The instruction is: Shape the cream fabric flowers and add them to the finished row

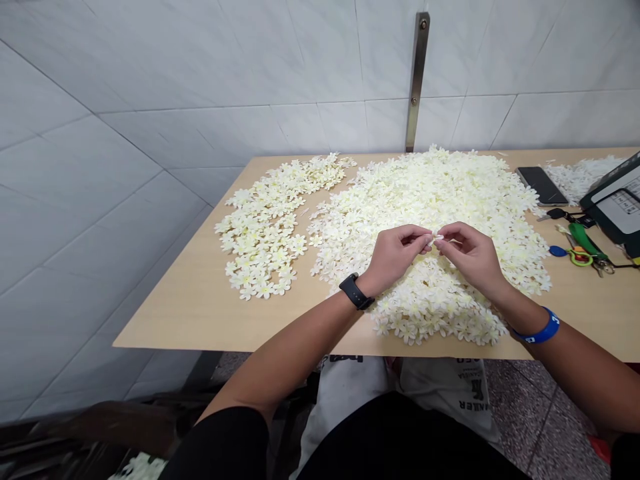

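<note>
Both my hands meet over a large heap of pale yellow-white artificial flowers (390, 193). My left hand (397, 253), with a black watch on its wrist, is closed in a pinch. Facing it, my right hand (470, 253) pinches too, a blue band (543, 328) around that wrist. Between the fingertips is a small white artificial flower (436, 239), partly covered by the fingers. A smaller, looser group of the same flowers (265, 233) lies flat on the table to the left of the heap.
The tan tabletop (185, 313) ends at a front edge above my lap. At the right lie a phone (543, 185), keys with a green holder (583, 241), a dark box (617, 200) and small white pieces (583, 175). A metal strip (417, 80) is fixed to the tiled wall.
</note>
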A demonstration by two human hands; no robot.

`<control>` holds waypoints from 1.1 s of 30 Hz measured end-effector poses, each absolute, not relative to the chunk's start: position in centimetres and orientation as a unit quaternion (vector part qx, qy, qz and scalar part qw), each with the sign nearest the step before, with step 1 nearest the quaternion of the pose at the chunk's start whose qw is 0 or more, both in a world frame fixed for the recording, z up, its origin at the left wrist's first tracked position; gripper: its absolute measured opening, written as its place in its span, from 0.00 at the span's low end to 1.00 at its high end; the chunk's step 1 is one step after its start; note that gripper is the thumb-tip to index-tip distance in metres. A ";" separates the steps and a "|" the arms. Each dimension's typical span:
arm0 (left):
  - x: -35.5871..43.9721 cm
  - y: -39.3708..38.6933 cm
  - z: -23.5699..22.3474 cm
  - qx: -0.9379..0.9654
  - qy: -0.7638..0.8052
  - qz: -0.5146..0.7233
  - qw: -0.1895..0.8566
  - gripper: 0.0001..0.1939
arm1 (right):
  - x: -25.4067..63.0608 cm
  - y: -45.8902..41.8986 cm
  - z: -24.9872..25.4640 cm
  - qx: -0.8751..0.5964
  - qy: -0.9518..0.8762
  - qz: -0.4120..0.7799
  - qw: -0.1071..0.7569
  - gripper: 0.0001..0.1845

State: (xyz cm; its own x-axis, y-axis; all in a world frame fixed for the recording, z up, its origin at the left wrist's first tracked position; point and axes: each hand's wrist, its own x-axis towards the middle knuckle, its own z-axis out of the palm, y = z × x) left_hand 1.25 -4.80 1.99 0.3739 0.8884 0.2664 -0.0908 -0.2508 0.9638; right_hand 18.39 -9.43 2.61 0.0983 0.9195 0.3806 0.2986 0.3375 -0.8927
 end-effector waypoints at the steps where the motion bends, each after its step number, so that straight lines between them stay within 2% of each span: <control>1: 1.2 -4.7 2.1 0.634 0.312 0.459 0.539 0.08 | 18.4 -9.4 2.6 -0.501 -0.604 0.290 0.547 0.11; 12: 1.1 -5.2 2.6 0.705 0.310 0.413 0.486 0.10 | 18.3 -9.6 3.0 -0.519 -0.587 0.305 0.542 0.14; 23: 0.9 -5.0 3.0 0.651 0.316 0.423 0.544 0.10 | 18.4 -9.6 3.3 -0.499 -0.588 0.328 0.545 0.12; 33: 1.0 -4.9 2.8 0.652 0.307 0.435 0.540 0.19 | 18.7 -9.5 3.0 -0.507 -0.599 0.316 0.532 0.12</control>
